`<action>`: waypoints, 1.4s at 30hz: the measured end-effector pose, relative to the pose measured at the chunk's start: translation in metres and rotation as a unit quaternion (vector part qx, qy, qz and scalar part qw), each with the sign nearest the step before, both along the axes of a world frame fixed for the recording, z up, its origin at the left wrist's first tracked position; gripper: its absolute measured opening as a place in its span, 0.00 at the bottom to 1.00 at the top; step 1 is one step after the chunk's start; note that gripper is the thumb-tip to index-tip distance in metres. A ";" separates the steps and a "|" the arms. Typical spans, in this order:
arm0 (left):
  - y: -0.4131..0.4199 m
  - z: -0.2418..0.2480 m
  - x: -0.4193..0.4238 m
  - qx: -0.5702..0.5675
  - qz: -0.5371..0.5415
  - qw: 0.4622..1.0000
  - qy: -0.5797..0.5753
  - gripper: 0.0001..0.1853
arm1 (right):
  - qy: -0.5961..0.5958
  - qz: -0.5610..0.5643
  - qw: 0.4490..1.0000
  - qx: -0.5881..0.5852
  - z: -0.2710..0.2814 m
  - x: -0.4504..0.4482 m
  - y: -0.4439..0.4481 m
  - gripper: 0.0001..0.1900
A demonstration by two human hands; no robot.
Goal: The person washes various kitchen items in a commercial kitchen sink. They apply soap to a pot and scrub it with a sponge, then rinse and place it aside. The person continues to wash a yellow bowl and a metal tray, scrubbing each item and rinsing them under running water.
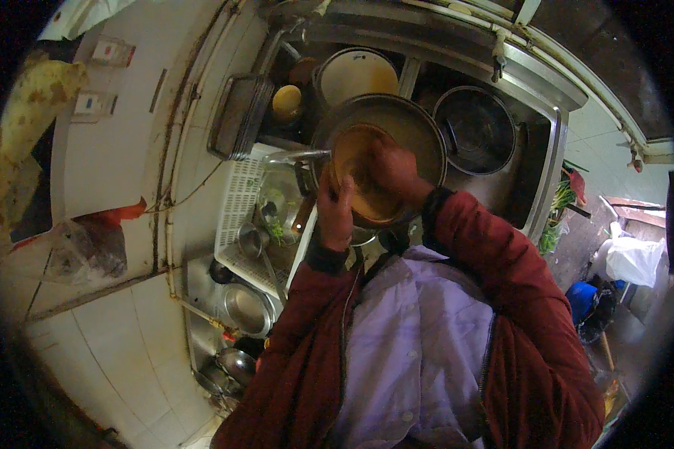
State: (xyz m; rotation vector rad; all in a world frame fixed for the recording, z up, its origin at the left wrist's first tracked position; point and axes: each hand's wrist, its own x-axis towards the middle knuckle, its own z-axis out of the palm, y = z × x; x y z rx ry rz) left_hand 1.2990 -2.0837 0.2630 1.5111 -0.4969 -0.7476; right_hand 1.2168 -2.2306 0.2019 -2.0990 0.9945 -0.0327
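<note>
My left hand [337, 216] grips the near left rim of a brown bowl [379, 210], thumb inside and fingers outside. The bowl is tilted over a large round metal pan [421, 120]. Inside the bowl is my right hand [392, 168], its fingers bent against the inner wall; whether it holds a cloth or scrubber there cannot be told. A long metal handle [297, 155] reaches from the left to the bowl's edge. Behind the pan stands a pale round pot [356, 76] with brownish stains inside.
A dark round pot [474, 132] sits in the right sink basin [466, 193]. At the left are stacked metal trays [238, 118] and a white plastic basket [238, 193] holding a ladle [253, 241]. Metal bowls [249, 308] stand below the basket. A tap [499, 62] hangs over the sink's back edge.
</note>
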 end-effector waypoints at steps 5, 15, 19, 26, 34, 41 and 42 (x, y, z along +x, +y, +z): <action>-0.004 -0.014 0.010 -0.001 0.035 0.997 -0.072 0.23 | -0.255 0.064 0.956 0.129 0.003 -0.003 0.039 0.25; 0.014 -0.029 0.028 -0.027 0.017 0.999 0.038 0.25 | -0.185 0.335 0.916 -0.119 -0.053 -0.045 -0.004 0.23; 0.004 -0.026 0.005 -0.039 -0.004 0.993 0.109 0.25 | -0.288 0.032 0.955 -0.065 -0.011 -0.002 0.008 0.19; 0.000 -0.056 0.052 -0.052 -0.002 0.980 0.194 0.27 | -0.307 0.211 0.914 0.159 -0.004 -0.008 0.033 0.17; -0.014 -0.021 0.006 -0.042 -0.007 0.989 0.140 0.25 | -0.271 0.038 0.959 -0.076 -0.013 0.013 -0.005 0.18; 0.011 -0.058 0.053 0.037 -0.011 0.999 0.020 0.30 | -0.202 0.224 0.933 0.197 -0.014 -0.029 0.022 0.17; 0.008 -0.046 0.048 0.082 -0.016 0.993 -0.083 0.33 | -0.168 0.243 0.949 0.107 -0.021 -0.031 0.006 0.17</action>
